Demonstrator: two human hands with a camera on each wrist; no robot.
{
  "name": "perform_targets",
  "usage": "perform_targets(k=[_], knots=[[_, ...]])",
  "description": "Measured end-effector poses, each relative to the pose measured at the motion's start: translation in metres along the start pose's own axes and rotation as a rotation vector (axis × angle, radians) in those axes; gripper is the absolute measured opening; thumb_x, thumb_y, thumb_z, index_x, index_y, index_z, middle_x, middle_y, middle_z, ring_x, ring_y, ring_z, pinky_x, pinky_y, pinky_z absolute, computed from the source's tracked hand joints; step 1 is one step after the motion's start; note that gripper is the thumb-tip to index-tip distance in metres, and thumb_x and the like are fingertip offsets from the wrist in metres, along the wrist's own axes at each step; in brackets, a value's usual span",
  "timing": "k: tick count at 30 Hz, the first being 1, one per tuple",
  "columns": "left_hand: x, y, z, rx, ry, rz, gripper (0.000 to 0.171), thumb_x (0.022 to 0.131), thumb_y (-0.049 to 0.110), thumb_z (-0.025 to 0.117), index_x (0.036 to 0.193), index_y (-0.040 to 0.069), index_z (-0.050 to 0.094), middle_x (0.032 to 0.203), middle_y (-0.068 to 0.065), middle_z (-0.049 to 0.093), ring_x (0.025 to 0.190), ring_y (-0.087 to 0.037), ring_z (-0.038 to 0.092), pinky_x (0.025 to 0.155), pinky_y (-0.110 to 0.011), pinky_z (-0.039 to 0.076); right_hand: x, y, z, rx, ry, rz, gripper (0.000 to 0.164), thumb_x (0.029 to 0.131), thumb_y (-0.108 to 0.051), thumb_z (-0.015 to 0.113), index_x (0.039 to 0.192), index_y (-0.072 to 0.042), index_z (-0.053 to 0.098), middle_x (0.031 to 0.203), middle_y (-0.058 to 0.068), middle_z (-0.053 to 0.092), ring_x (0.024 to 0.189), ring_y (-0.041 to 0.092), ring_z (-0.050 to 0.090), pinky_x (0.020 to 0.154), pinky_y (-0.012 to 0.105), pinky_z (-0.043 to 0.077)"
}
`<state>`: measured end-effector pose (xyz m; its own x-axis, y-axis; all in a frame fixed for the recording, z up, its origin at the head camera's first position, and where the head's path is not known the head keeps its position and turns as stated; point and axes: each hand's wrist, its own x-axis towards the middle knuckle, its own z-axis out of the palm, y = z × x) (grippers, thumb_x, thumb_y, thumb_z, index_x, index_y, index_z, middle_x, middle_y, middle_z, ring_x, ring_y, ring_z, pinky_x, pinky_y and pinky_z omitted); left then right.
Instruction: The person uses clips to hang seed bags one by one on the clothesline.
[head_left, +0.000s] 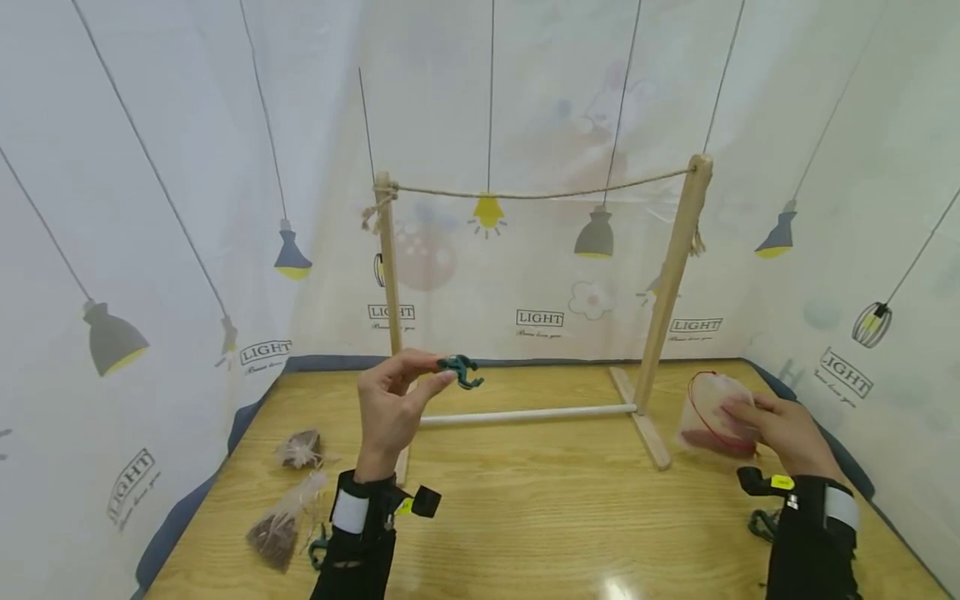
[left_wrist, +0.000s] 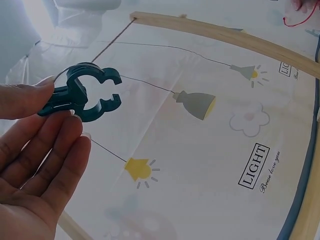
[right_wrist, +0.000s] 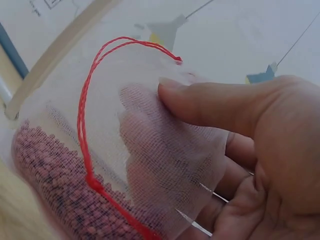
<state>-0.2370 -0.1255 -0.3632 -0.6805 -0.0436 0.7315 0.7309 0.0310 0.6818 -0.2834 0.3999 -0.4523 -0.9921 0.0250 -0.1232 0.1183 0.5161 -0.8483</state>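
Start with the mesh bag (head_left: 708, 400), held up over the right side of the bench (head_left: 540, 500), to the right of the right post (head_left: 670, 292). Seems light, soft and floppy — sheer cloth with small reddish pellets (right_wrist: 55, 180) settled along the low edge. Likely to sag and sway with any tilt, unlikely to break. Gripped between the thumb and fingers of the right hand (head_left: 791, 433), with fingertips showing through the mesh; cannot tell whether inside the bag or behind it. Best taken by that bare cloth or by the looped red cord (right_wrist: 82, 125) — not by the shifting pellets.

Next, find the green clip (left_wrist: 79, 95), raised above the bench at the left, pinched by its rear end between the thumb and fingers of the left hand (head_left: 386, 417). Looks like stiff, light plastic, perhaps a little slippery. Better held by that rear end, to leave the two curved arms free; probably needs a firm squeeze to spread.

Farther out, see the rope (head_left: 540, 197) slung from the right post to the left post (head_left: 389, 267), above a low white bar (head_left: 525, 415). On the bench at the left, note a nearer pouch (head_left: 273, 533) and a farther pouch (head_left: 302, 452), both with dark contents. Beside the nearer pouch, spot a second clip (head_left: 318, 548); by the right sleeve (head_left: 813, 550), a third clip (head_left: 763, 525), partly covered.
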Motion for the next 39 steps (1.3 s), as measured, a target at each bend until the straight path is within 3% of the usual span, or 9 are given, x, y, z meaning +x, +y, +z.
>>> perform_targets(k=[2,4,8,12,18,25,29,32,39], knots=[[0.000,0.000,0.000,0.007,-0.001,-0.001,0.017,0.082,-0.009,0.079,0.098,-0.012,0.072,0.096,0.013,0.075,0.086,-0.005,0.073,0.081,-0.023,0.062,-0.002,-0.007,0.002,0.021,0.002,-0.031,0.082,0.099,-0.059,0.057,0.153,0.002,0.043,0.143,0.019,0.054,0.108,-0.001,0.061,0.088,0.025,0.059],[0.000,0.000,-0.001,0.009,0.000,0.000,0.017,0.082,-0.010,0.079,0.098,-0.012,0.072,0.096,0.013,0.075,0.086,-0.005,0.073,0.081,-0.023,0.062,-0.005,-0.015,0.003,0.057,0.011,-0.059,0.067,0.099,-0.056,0.060,0.140,-0.003,0.058,0.127,0.000,0.062,0.096,-0.015,0.055,0.084,0.018,0.057],[0.001,-0.001,-0.002,-0.002,0.008,0.001,0.017,0.082,-0.011,0.078,0.097,-0.013,0.071,0.095,0.012,0.076,0.086,-0.006,0.073,0.081,-0.024,0.062,-0.012,-0.032,0.004,0.178,0.011,-0.138,0.038,0.101,-0.046,0.062,0.122,-0.014,0.069,0.104,-0.024,0.064,0.097,-0.010,0.062,0.083,0.014,0.056],[0.006,0.001,-0.001,0.003,0.015,-0.010,0.016,0.082,-0.009,0.078,0.097,-0.012,0.072,0.093,0.011,0.075,0.083,-0.005,0.073,0.076,-0.024,0.062,-0.019,-0.051,0.008,0.304,0.011,-0.209,0.032,0.102,-0.037,0.063,0.130,-0.021,0.067,0.104,-0.025,0.069,0.096,-0.005,0.069,0.081,0.012,0.056],[0.021,0.009,0.006,0.034,0.018,-0.009,0.017,0.083,-0.007,0.079,0.098,-0.008,0.073,0.092,0.005,0.074,0.084,-0.006,0.073,0.076,-0.026,0.062,-0.021,-0.079,0.019,0.452,-0.001,-0.296,0.030,0.101,-0.030,0.066,0.126,-0.015,0.067,0.099,-0.015,0.076,0.091,0.002,0.074,0.084,0.013,0.057],[0.046,0.028,0.020,0.049,-0.017,0.006,0.016,0.084,-0.003,0.080,0.099,-0.005,0.074,0.092,-0.018,0.074,0.083,-0.006,0.072,0.079,-0.027,0.062,-0.020,-0.113,0.026,0.595,0.009,-0.387,0.032,0.101,-0.022,0.067,0.131,-0.012,0.068,0.101,-0.009,0.080,0.092,0.004,0.074,0.084,0.014,0.058],[0.063,0.034,0.030,0.061,-0.028,0.027,0.016,0.084,-0.002,0.081,0.098,-0.005,0.074,0.093,-0.025,0.073,0.082,-0.006,0.072,0.081,-0.029,0.062,-0.016,-0.129,0.028,0.653,0.017,-0.437,0.026,0.100,-0.018,0.067,0.123,-0.007,0.070,0.100,-0.006,0.080,0.090,0.006,0.075,0.082,0.017,0.061],[0.076,0.040,0.038,0.085,-0.033,0.058,0.017,0.083,0.000,0.082,0.097,-0.004,0.074,0.093,-0.023,0.074,0.081,-0.006,0.072,0.081,-0.033,0.063,-0.013,-0.141,0.029,0.675,0.039,-0.437,0.020,0.099,-0.019,0.069,0.115,-0.007,0.071,0.095,-0.005,0.080,0.085,0.008,0.076,0.080,0.019,0.062],[0.105,0.052,0.052,0.080,-0.065,0.100,0.013,0.085,0.003,0.081,0.096,-0.002,0.075,0.090,-0.019,0.075,0.080,-0.005,0.072,0.080,-0.032,0.061,-0.010,-0.164,0.033,0.722,0.117,-0.383,0.030,0.094,-0.028,0.075,0.119,-0.012,0.071,0.099,-0.009,0.077,0.087,0.005,0.073,0.079,0.017,0.061]])
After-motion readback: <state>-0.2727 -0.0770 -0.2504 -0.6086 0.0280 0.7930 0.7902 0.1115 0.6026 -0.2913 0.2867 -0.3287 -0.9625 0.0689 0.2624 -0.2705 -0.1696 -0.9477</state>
